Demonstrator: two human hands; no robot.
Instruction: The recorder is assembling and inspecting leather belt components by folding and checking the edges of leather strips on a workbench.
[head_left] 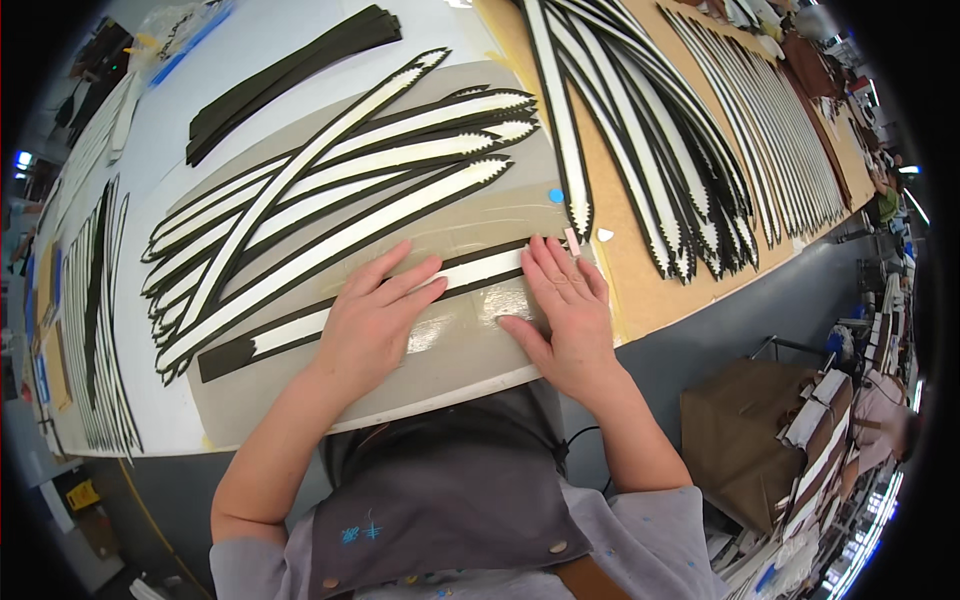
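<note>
A dark strip with a white band along it (290, 332) lies on a grey, glossy mat (460, 355) near the table's front edge. My left hand (375, 315) rests over the middle of this strip, fingers flat and apart. My right hand (565, 315) lies on its right part, fingers extended and thumb out to the side, beside a small pink piece (572, 240). Just beyond both hands is an overlapping pile of black-edged white strips with notched pointed ends (420, 188). A blue dot (556, 195) sits above my right hand.
Folded dark strips (290, 80) lie at the back. More black-edged strips (660, 180) and a row of narrow strips (770, 140) cover a tan board at right; further strips (110, 330) lie far left. A brown covered bulk (730, 440) and a person (875, 420) are beyond the table's right edge.
</note>
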